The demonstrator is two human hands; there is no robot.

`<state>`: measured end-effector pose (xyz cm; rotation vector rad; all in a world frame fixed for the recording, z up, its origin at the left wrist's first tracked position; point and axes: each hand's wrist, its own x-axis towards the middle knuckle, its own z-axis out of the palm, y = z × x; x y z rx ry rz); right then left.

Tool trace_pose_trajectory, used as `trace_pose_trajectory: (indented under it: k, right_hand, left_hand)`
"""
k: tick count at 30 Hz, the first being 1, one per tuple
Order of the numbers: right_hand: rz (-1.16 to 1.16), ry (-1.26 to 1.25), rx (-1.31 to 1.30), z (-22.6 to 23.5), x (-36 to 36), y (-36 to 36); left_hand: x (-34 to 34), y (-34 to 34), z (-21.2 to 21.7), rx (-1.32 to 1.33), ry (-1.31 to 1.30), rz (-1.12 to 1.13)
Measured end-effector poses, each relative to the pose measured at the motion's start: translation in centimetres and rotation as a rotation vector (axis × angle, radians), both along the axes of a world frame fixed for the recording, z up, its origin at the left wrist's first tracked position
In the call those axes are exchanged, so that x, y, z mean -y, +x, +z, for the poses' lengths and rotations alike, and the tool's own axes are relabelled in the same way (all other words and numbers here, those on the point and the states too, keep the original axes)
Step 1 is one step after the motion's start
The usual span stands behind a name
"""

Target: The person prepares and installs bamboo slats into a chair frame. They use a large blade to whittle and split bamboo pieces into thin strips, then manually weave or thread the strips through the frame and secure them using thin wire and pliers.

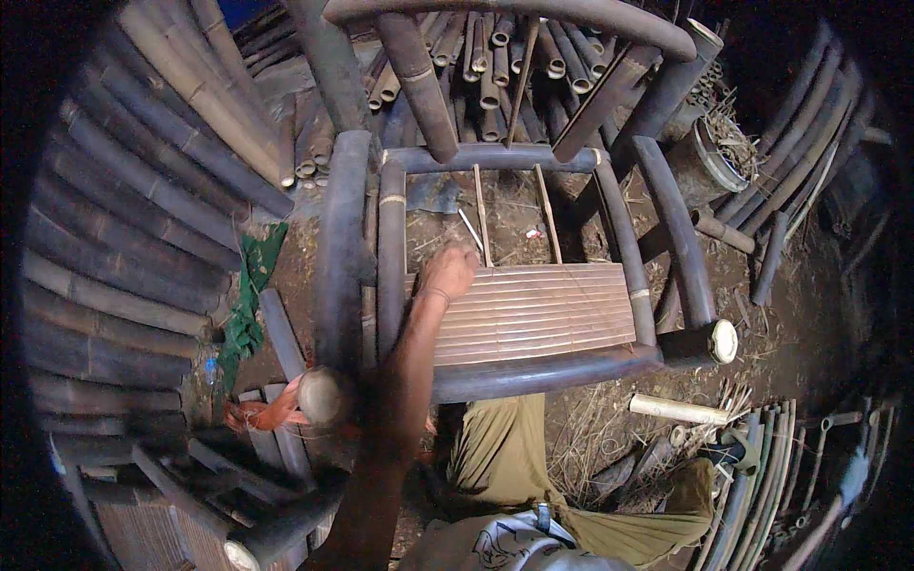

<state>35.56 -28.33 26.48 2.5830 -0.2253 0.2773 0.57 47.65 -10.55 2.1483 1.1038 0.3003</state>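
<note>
A dark bamboo chair frame (pixel 414 383) stands in front of me. Reddish-brown split-bamboo slats (pixel 533 314) lie side by side across the near part of its seat. Two thin bamboo strips (pixel 481 205) run front to back over the open far part. My left hand (pixel 451 270) rests at the far left edge of the slats, its fingers bent and closed. A thin white stick (pixel 469 229) juts out from the fingertips and appears to be held there; the grip itself is partly hidden. My right hand is not in view.
Thick bamboo poles (pixel 143 200) line the left side, and cut tubes (pixel 490 86) are piled behind the chair. A bucket of shavings (pixel 721 157) stands far right. Green cloth (pixel 248 314) and orange twine (pixel 271 413) lie left. Thin poles (pixel 752 485) lie near right.
</note>
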Motion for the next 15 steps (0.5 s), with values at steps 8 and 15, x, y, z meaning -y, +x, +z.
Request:
trace_pose_trajectory:
  k: [8,15]
  right_hand:
    - [1.497,0.706,-0.302,-20.6,-45.3,-20.8]
    - [1.315,0.628,-0.428,-31.1,-61.2,-25.0]
  left_hand:
    - [1.9,-2.4,-0.2,-0.148,0.197,-0.138]
    - [2.4,-1.0,0.6,-0.17,0.198,-0.135]
